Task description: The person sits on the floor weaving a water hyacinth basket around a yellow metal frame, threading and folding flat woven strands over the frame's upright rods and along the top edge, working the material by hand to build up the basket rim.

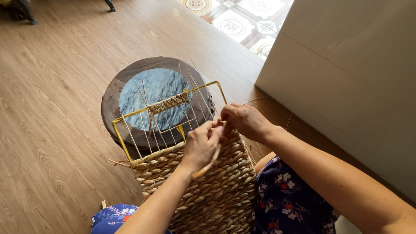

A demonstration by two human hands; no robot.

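Note:
A half-woven basket (207,196) of plaited straw-coloured fibre lies on my lap, built on a yellow wire frame (120,135) with thin upright strands. My left hand (201,145) pinches a fibre strand at the top edge of the weave, and a pale strand end (205,167) sticks out below the palm. My right hand (245,120) grips the same working strand at the frame's right side, fingertips touching the left hand. A wrapped handle (169,103) crosses the bare upper part of the frame.
A round dark wooden stool with a blue-grey stone top (155,91) stands under the frame's far end. Wood-look floor (44,115) lies to the left, a pale wall (365,77) rises on the right, and patterned tiles (241,12) lie beyond.

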